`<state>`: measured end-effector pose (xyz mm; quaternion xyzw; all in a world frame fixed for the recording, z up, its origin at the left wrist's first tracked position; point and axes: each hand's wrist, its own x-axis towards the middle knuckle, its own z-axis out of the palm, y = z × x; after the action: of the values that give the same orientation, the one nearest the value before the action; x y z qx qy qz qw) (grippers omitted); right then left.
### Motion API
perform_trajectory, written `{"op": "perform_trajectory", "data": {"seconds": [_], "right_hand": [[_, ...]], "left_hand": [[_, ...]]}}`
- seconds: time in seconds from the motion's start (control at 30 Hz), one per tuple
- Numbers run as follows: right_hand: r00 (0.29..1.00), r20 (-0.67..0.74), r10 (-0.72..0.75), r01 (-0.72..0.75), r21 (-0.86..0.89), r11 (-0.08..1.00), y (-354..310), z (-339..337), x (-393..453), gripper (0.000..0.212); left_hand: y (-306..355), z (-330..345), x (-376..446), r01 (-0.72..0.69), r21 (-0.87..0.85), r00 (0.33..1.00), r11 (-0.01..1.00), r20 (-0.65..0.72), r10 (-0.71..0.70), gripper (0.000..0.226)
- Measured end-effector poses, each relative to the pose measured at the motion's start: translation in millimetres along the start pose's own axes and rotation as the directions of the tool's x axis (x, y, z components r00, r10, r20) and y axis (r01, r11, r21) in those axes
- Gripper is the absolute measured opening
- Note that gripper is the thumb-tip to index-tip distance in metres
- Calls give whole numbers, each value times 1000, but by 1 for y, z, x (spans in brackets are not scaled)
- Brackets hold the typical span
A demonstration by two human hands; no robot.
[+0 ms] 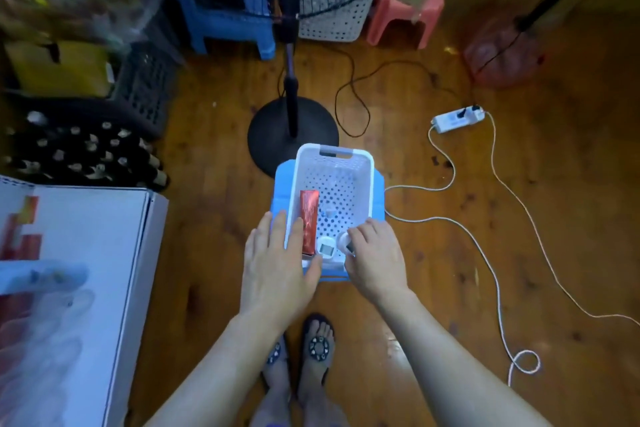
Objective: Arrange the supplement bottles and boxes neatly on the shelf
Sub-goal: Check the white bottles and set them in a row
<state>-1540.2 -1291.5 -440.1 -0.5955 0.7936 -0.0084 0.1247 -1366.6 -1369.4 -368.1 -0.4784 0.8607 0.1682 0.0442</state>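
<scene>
A white perforated basket [335, 152] stands on a blue stool [378, 198] in front of me. Inside it a red box [309, 218] leans along the left wall, and a small white bottle [327, 248] sits at the near end. My left hand [277, 263] lies flat with straight fingers over the basket's near-left rim, touching the red box. My right hand [375, 256] reaches into the near-right corner, its fingers curled round a small white round container [344, 240]. No shelf is clearly in view.
A black fan stand [292, 135] rises just behind the basket. A white carton [90, 253] sits at my left, dark crates [149, 87] beyond it. A power strip [457, 118] and white cable [498, 288] trail over the wooden floor at right. Blue and pink stools stand at the back.
</scene>
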Motion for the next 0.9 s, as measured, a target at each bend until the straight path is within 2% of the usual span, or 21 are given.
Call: {"op": "perform_trajectory", "data": {"seconds": [0.33, 0.43, 0.5, 0.57, 0.7, 0.9], "right_hand": [[989, 127, 72, -53, -149, 987, -4, 35, 2, 21], [985, 157, 67, -43, -152, 987, -7, 28, -1, 30], [989, 129, 80, -63, -128, 990, -12, 14, -2, 40], [994, 78, 70, -62, -101, 993, -22, -13, -2, 50], [995, -101, -2, 2, -6, 1000, -60, -93, -7, 54], [962, -216, -165, 164, -23, 986, -135, -235, -4, 65]], "left_hand": [[-24, 29, 3, 13, 6, 999, 1000, 44, -13, 70], [-26, 20, 2, -16, 14, 999, 1000, 37, 15, 69], [-27, 8, 2, -2, 11, 999, 1000, 38, 1, 70], [-29, -11, -1, 36, -4, 999, 999, 36, -36, 70], [-39, -73, -16, 58, -24, 998, 998, -23, -59, 67], [-52, -195, -67, 182, -77, 938, 980, -287, -197, 65]]}}
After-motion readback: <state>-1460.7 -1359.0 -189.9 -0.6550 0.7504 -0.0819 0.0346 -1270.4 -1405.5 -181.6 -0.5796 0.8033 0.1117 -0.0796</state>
